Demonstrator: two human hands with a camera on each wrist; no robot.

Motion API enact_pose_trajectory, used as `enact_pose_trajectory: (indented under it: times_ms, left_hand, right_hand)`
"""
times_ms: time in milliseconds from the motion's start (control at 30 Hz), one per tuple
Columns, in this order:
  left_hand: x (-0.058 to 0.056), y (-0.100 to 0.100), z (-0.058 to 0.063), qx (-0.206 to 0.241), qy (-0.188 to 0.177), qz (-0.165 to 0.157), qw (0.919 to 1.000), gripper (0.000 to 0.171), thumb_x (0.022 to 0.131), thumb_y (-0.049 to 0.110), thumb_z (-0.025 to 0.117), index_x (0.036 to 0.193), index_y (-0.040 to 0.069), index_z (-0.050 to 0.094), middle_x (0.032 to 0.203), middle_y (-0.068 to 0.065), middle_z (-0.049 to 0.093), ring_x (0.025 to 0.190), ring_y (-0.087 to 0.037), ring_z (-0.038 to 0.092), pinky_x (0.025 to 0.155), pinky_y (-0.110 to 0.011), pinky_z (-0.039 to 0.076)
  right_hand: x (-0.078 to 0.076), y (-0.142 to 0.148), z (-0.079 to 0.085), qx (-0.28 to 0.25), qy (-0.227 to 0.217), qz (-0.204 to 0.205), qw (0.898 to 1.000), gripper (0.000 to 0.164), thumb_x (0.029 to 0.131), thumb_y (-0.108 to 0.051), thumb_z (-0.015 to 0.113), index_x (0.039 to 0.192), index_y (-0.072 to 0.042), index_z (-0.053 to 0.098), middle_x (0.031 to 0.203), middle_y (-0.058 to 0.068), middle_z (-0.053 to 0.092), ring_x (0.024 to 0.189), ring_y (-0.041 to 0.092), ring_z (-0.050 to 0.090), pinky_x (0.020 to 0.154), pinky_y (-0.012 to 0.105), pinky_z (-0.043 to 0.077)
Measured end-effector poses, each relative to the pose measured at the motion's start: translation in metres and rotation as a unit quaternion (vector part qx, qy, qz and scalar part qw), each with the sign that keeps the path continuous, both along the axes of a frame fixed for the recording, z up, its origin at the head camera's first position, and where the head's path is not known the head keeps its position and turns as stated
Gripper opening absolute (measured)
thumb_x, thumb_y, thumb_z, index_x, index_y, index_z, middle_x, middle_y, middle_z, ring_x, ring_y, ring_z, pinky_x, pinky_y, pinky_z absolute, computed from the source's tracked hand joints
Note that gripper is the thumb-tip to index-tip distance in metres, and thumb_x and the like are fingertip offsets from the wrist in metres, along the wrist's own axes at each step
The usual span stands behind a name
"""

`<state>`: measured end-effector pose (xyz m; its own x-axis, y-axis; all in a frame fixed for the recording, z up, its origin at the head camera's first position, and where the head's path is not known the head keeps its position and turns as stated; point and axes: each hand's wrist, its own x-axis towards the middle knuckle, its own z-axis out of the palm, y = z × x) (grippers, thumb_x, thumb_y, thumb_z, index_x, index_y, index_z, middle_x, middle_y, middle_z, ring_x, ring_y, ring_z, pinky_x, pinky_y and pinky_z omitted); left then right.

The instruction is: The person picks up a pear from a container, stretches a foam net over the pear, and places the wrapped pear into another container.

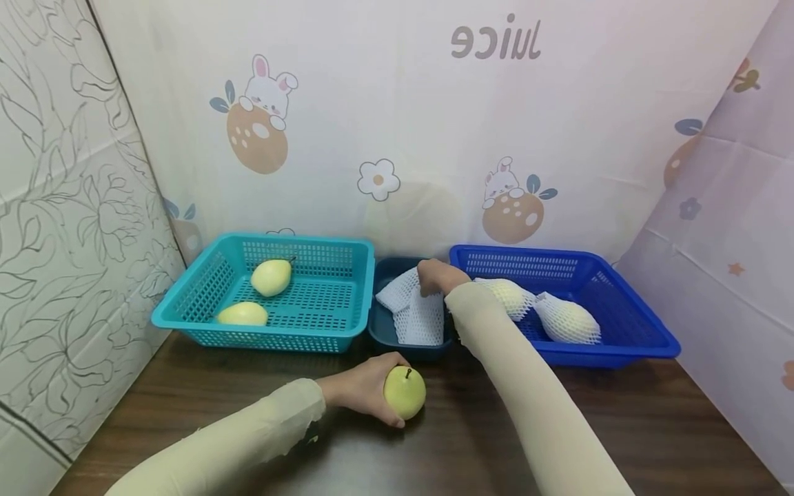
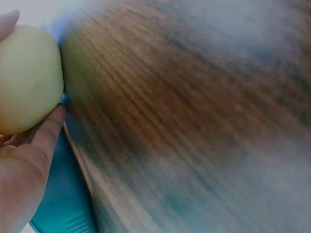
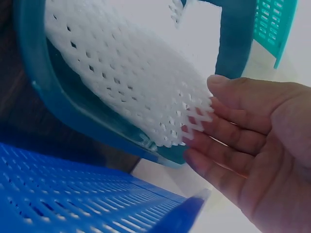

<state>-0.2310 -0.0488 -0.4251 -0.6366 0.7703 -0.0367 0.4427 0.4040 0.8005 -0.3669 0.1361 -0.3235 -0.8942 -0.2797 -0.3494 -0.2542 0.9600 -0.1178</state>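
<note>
My left hand (image 1: 366, 387) grips a yellow-green pear (image 1: 406, 394) with its stem up, low over the brown table. In the left wrist view the fingers wrap the side of the pear (image 2: 30, 80). My right hand (image 1: 439, 277) reaches into a small dark teal basket (image 1: 411, 351) that holds white foam net sleeves (image 1: 420, 320). In the right wrist view, the loosely bent fingers (image 3: 221, 150) touch the end of one foam net sleeve (image 3: 131, 73), its mesh edge lying over the fingertips and the thumb beside it.
A turquoise basket (image 1: 267, 340) with two bare pears stands on the left. On the right, a blue basket (image 1: 620, 353) holds two pears (image 1: 567, 320) in foam nets. A printed curtain (image 1: 384, 103) hangs behind the baskets. The wooden table (image 1: 626, 427) runs along the front.
</note>
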Motion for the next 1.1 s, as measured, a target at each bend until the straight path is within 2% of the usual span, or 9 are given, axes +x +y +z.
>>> enact_pose_trajectory:
  times_ms: [233, 367, 567, 733, 933, 1100]
  left_hand:
    - [0.0, 0.0, 0.002, 0.0, -0.001, -0.001, 1.0, 0.071, 0.062, 0.035, 0.087, 0.117, 0.019, 0.046, 0.106, 0.007, 0.053, 0.09, -0.009, 0.054, 0.076, -0.026, 0.047]
    - [0.0, 0.0, 0.003, -0.004, 0.0, 0.0, 1.0, 0.071, 0.062, 0.036, 0.086, 0.117, 0.019, 0.046, 0.105, 0.007, 0.052, 0.09, -0.009, 0.054, 0.076, -0.026, 0.047]
    - [0.001, 0.0, 0.003, -0.001, 0.005, 0.0, 1.0, 0.071, 0.061, 0.036, 0.087, 0.117, 0.018, 0.046, 0.105, 0.007, 0.053, 0.089, -0.009, 0.054, 0.075, -0.026, 0.047]
    - [0.001, 0.0, 0.003, -0.001, 0.007, 0.001, 1.0, 0.071, 0.061, 0.035, 0.087, 0.117, 0.018, 0.047, 0.104, 0.007, 0.053, 0.089, -0.009, 0.054, 0.076, -0.026, 0.047]
    - [0.001, 0.001, 0.002, -0.003, 0.01, 0.005, 0.9999, 0.071, 0.061, 0.036, 0.087, 0.117, 0.017, 0.047, 0.104, 0.007, 0.053, 0.089, -0.009, 0.054, 0.076, -0.026, 0.047]
    - [0.002, 0.001, 0.001, -0.005, 0.006, 0.008, 0.9999, 0.073, 0.061, 0.036, 0.088, 0.119, 0.017, 0.047, 0.105, 0.007, 0.053, 0.09, -0.009, 0.053, 0.078, -0.026, 0.046]
  right_hand:
    - [0.0, 0.004, 0.002, -0.039, 0.025, 0.005, 0.999, 0.023, 0.084, -0.011, 0.073, 0.103, 0.0, 0.067, 0.096, 0.011, 0.065, 0.082, 0.023, 0.058, 0.077, 0.035, 0.051]
    - [0.003, 0.008, 0.005, -0.041, 0.015, 0.019, 0.999, 0.021, 0.084, -0.015, 0.073, 0.099, 0.0, 0.069, 0.093, 0.01, 0.066, 0.081, 0.021, 0.059, 0.075, 0.033, 0.051]
    - [0.009, 0.016, 0.015, -0.064, 0.012, 0.059, 0.996, 0.023, 0.086, -0.014, 0.07, 0.104, 0.0, 0.069, 0.098, 0.011, 0.065, 0.082, 0.022, 0.058, 0.076, 0.034, 0.051]
    - [0.014, 0.024, 0.027, -0.101, 0.03, 0.089, 0.99, 0.014, 0.087, -0.009, 0.068, 0.096, 0.0, 0.069, 0.088, 0.009, 0.062, 0.077, 0.021, 0.054, 0.07, 0.031, 0.049]
    - [0.021, 0.036, 0.043, -0.152, 0.053, 0.126, 0.979, 0.005, 0.086, -0.004, 0.066, 0.087, 0.001, 0.067, 0.076, 0.006, 0.057, 0.068, 0.019, 0.051, 0.062, 0.029, 0.045]
    - [0.026, 0.049, 0.056, -0.174, 0.081, 0.157, 0.969, 0.01, 0.085, -0.003, 0.067, 0.077, -0.002, 0.062, 0.068, 0.002, 0.051, 0.063, 0.017, 0.047, 0.058, 0.029, 0.041]
